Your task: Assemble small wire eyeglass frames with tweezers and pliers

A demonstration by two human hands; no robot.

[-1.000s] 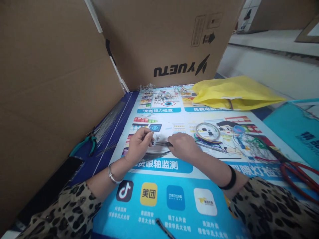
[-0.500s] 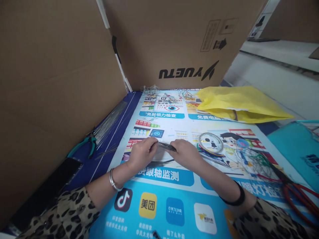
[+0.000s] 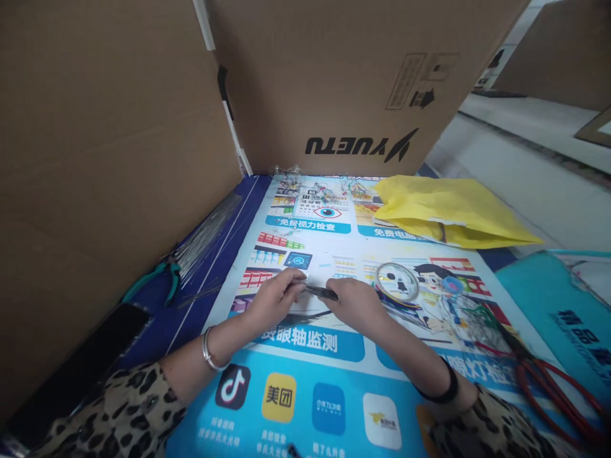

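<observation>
Poster [image 3: 286,359] below dark tool [image 3: 321,292] in right fingers [image 3: 340,288]

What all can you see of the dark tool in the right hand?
The dark tool is slim, perhaps metal, with a tapering front. The right hand grips it, hiding its rear. It lies over the printed sheet, pointing toward the left hand; whether its tip touches anything is too small to tell.

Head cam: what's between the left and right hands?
In the head view, a slim dark tool, gripped by the right hand, its tip by the fingertips of the left hand. The printed sheet lies below.
</observation>
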